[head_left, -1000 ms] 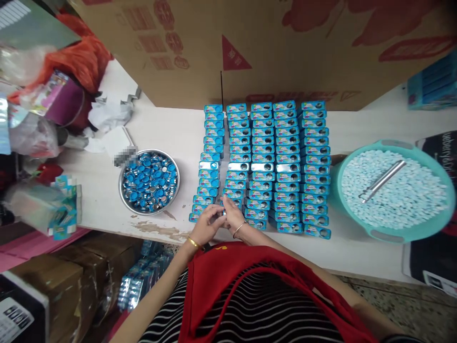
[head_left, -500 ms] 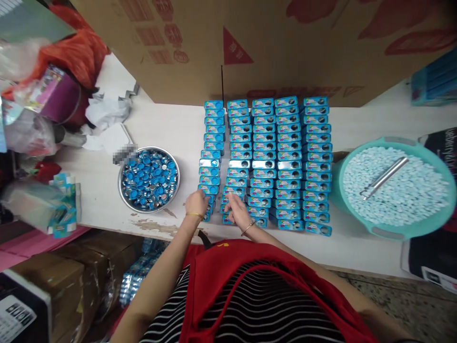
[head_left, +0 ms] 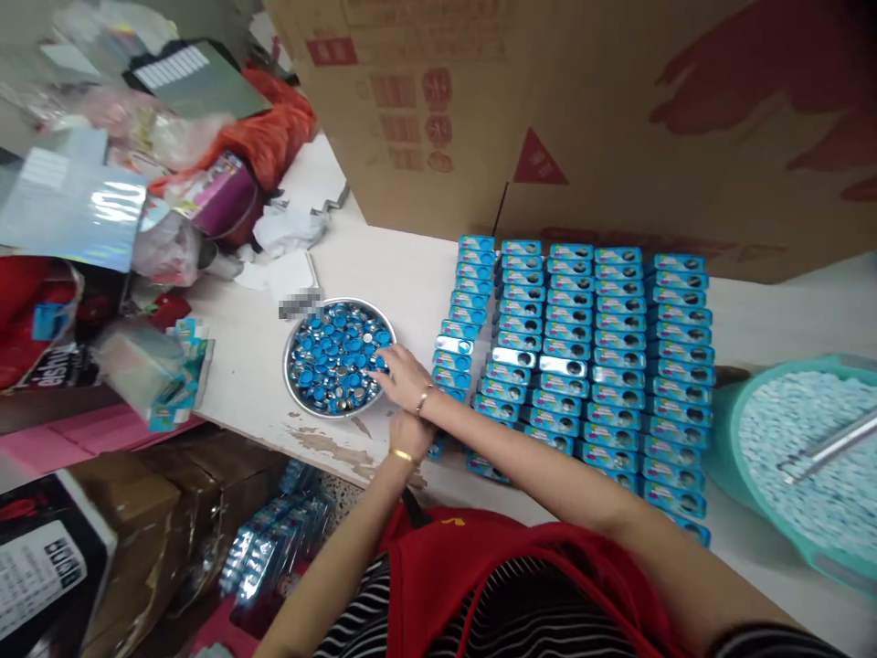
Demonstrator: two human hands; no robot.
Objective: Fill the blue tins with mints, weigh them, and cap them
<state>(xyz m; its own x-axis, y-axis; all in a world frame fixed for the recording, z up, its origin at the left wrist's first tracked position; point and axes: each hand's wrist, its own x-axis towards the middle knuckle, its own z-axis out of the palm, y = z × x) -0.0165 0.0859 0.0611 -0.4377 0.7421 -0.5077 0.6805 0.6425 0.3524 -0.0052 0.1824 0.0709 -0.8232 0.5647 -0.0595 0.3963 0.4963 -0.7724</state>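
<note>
Risk, judged from the layout: the right arm crossed over the near rows of small blue rectangular tins (head_left: pixel 582 356) to reach leftward; a dragged forearm could have knocked those tight columns askew or off the near edge of the white tabletop (head_left: pixel 404 265).

Landmark: the block of tins. Largest to smallest:
- Big brown cardboard carton (head_left: pixel 617 110) behind the tins, contents hidden.
- Teal plastic basin (head_left: pixel 719 448) right of the tins, full of pale blue-white tablets, a metal scoop (head_left: pixel 822 448) lying on top.
- Round steel bowl (head_left: pixel 294 384) left of the tins, heaped with blue round caps (head_left: pixel 332 356). Sat close to the chipped near edge; a hard push could have tipped it.
- Right hand (head_left: pixel 401 370) at the bowl's right rim, fingers spread loosely on the caps; whether it held one, could not tell.
- Left hand (head_left: pixel 409 429) just below it, at the near left corner of the tins, mostly hidden; grip could not be told.
</note>
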